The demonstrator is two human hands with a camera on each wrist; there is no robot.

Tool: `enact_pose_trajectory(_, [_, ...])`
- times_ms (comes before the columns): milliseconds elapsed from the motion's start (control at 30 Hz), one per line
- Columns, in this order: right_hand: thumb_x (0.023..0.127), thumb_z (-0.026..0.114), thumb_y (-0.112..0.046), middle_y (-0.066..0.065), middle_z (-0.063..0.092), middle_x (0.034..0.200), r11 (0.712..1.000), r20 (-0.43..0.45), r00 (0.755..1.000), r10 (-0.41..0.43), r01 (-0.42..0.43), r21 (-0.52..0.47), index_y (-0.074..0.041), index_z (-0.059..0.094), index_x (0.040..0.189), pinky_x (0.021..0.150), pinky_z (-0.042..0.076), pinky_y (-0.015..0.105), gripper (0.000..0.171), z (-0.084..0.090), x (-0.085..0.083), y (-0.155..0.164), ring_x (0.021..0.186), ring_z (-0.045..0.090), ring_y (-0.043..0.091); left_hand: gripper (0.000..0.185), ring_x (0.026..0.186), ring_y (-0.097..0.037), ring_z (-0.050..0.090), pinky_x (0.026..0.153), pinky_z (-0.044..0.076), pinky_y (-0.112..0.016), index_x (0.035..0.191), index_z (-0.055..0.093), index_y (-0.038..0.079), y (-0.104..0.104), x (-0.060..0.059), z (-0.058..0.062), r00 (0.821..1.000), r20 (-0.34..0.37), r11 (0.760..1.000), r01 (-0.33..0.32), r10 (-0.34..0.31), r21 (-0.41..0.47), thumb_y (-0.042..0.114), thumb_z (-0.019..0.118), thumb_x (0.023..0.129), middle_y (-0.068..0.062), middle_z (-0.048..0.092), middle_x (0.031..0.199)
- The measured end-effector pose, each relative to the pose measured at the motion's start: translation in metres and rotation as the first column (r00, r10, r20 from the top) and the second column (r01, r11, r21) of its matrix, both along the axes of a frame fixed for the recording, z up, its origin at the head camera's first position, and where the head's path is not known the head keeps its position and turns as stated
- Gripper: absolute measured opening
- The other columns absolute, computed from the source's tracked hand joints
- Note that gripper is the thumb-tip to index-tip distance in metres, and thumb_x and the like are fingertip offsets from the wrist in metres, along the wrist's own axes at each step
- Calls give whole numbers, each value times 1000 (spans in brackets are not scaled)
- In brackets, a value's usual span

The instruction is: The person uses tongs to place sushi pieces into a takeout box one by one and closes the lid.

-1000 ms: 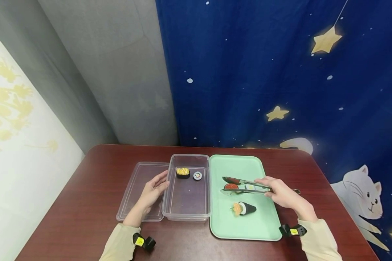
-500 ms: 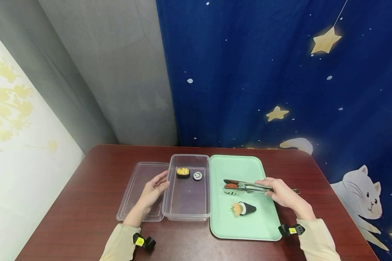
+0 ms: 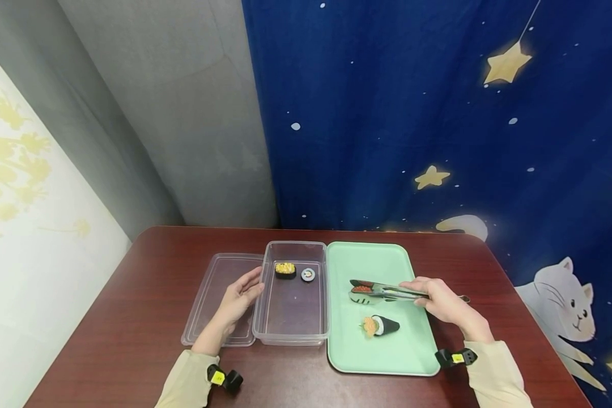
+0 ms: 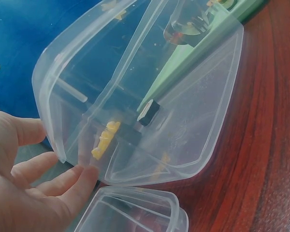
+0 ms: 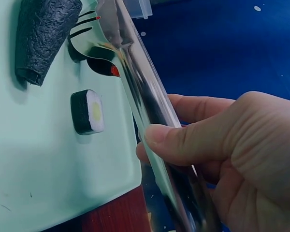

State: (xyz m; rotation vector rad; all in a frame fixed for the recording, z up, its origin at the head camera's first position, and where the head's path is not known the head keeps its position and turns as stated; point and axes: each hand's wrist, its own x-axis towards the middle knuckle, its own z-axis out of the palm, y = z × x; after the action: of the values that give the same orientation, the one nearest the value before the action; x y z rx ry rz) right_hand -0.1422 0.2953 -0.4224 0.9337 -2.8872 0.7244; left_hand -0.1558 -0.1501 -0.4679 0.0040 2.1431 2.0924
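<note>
My right hand [image 3: 441, 303] grips metal tongs [image 5: 152, 92] between thumb and fingers, low over the green tray [image 3: 369, 260]. The tongs' slotted ends lie on either side of a sushi piece with red roe [image 3: 361, 289], partly hidden by them. Beside it sits a small sushi roll [image 5: 88, 112], covered by the tongs in the head view. A dark cone-shaped hand roll [image 3: 386, 325] lies nearer the front. At the left, my left hand [image 3: 238, 300] rests its loosely bent fingers against the outer wall of a clear plastic box [image 3: 292, 340].
Inside the box are a yellow-topped sushi piece [image 3: 285, 271] and a small round roll [image 3: 308, 275]. A clear lid [image 3: 210, 292] lies left of the box, partly under the left hand. The tray stands against the box's right side on the dark red table [image 3: 143, 317].
The tongs' arms have come together around the red roe sushi as my right hand squeezed. My left hand and the box have stayed in place.
</note>
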Motion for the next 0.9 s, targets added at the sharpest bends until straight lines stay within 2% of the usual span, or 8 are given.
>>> enact_pose_trajectory(333, [74,70,10,14,66,104,1000,-26,999,-27,27,-10,3,64,116,72,52,35,42,8,0,2,93,62,28,50,123,-32,45,90,46,-24,141,38,0,0,0,0,1000,-1,1000,-2,2,5,3,54,93,-26,45,136])
enact_pose_trajectory(667, [74,70,11,11,66,102,999,-42,999,-25,24,-35,3,63,117,67,49,29,44,28,-5,-6,85,60,19,51,123,-31,45,96,44,-34,142,38,2,0,-1,0,1000,3,1000,-1,1,-1,5,55,94,-24,44,138])
enact_pose_trajectory(900, [75,70,10,13,65,108,1000,-64,998,-20,19,-19,1,62,120,73,52,38,46,40,-12,-16,94,62,27,50,123,-31,45,96,44,-33,141,39,2,0,-1,-2,1000,7,1000,-3,3,-2,5,55,94,-24,45,137])
